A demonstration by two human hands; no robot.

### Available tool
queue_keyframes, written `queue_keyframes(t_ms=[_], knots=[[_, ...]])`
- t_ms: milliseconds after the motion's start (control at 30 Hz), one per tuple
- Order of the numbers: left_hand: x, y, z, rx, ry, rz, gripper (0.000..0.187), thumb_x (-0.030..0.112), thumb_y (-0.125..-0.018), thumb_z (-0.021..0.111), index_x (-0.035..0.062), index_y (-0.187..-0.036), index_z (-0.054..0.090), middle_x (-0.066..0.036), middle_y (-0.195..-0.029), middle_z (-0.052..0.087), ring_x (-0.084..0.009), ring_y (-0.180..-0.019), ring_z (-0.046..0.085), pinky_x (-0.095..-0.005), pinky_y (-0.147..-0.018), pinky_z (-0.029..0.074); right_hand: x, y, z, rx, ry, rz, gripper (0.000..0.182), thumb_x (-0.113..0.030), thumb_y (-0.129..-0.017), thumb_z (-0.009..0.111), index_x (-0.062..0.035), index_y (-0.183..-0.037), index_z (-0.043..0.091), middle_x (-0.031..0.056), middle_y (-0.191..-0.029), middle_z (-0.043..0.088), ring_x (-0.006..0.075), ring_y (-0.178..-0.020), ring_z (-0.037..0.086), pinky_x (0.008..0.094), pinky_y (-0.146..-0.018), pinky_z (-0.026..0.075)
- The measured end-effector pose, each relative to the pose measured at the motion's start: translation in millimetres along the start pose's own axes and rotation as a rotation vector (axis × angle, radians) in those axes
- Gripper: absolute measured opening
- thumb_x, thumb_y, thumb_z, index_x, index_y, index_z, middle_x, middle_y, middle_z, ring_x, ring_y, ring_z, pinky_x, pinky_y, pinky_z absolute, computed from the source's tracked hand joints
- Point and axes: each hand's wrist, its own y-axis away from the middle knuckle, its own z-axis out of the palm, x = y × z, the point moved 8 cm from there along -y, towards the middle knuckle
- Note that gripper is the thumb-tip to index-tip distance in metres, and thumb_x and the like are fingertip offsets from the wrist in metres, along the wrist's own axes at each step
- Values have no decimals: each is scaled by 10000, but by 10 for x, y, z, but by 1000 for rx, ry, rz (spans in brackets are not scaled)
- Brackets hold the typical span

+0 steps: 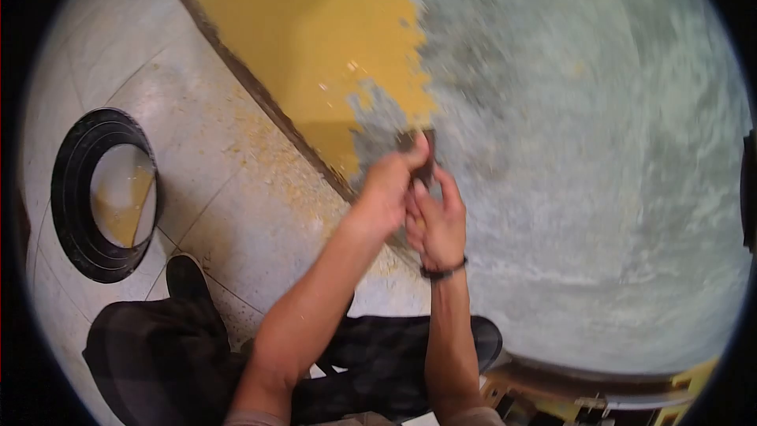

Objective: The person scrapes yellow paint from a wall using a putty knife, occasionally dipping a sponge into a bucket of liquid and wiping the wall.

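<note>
My left hand (388, 188) and my right hand (438, 221) are close together, both closed around a scraper (426, 164) with a dark, flat blade. The left thumb lies along the blade. Most of the handle is hidden by my fingers. The blade's edge meets the wall where yellow paint (315, 47) gives way to a bare grey surface (552, 150). The border between the two is ragged, and a bare patch reaches into the yellow beside the blade. A dark band circles my right wrist.
A black bucket (69, 189) with pale and yellow contents stands on the tiled floor (197, 252) at left. Yellow paint flakes (268, 162) litter the floor along the brown strip (236, 71) at the wall's foot. My shoe (187, 278) is near the bucket.
</note>
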Motion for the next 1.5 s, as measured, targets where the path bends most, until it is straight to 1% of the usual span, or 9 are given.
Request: queue_keyframes(t_ms=[100,300,367,767,833,900,1067,1200,1500], knots=[[211,122,58,14,26,1,322,421,-878,617,112,-801,566,-18,-713,508,-117,-647,484,-258,-548,396,-79,-45,167,-45,37,-7,381,-126,-925,556,-122,-1279,415,-4,-643,482,35,-397,348,193,-335,217],[144,139,-42,29,-85,15,418,507,-823,649,114,-734,537,-26,-686,478,-123,-523,461,-275,-416,366,56,183,172,-140,-19,-171,435,-143,-944,526,-141,-1344,354,2,-684,483,48,-422,365,193,-340,239],[47,192,-73,35,-168,-94,417,512,-830,634,124,-695,561,3,-576,494,-142,-521,517,-274,-451,400,171,195,62,-129,-223,2,433,-127,-944,512,-143,-1353,370,27,-856,532,31,-424,367,195,-348,253],[134,180,35,123,32,-61,325,441,-845,656,125,-805,589,4,-728,494,-107,-709,461,-293,-492,379,9,147,132,-38,-136,61,402,-119,-947,504,-111,-1326,368,21,-647,492,48,-385,341,195,-320,224],[85,165,-21,85,24,-83,316,432,-849,654,124,-833,588,2,-732,497,-103,-690,456,-283,-502,377,25,153,161,-22,-120,72,398,-127,-946,506,-110,-1320,370,18,-646,484,48,-379,338,193,-317,226],[132,221,5,89,70,-76,340,392,-832,690,94,-756,545,-5,-656,483,-100,-466,377,-277,-384,286,-27,180,195,3,-137,82,397,-138,-949,503,-107,-1320,364,15,-642,474,50,-375,343,192,-312,224],[183,86,22,180,35,72,365,406,-847,667,61,-810,554,-38,-705,505,-117,-491,416,-280,-405,319,-54,73,170,-19,-64,46,362,-116,-958,462,-110,-1308,370,7,-667,452,34,-388,325,181,-317,214],[359,229,41,2,30,-110,364,404,-846,669,59,-806,560,-49,-746,505,-144,-582,443,-313,-416,356,-98,68,343,-6,-104,56,348,-120,-955,473,-117,-1293,390,7,-671,456,37,-376,315,182,-312,204],[455,255,21,147,-17,-127,367,497,-845,627,161,-726,542,18,-618,419,-105,-445,316,-295,-364,254,-157,-14,477,-37,-79,73,353,-142,-948,500,-116,-1280,385,5,-672,454,44,-380,315,190,-313,209]])
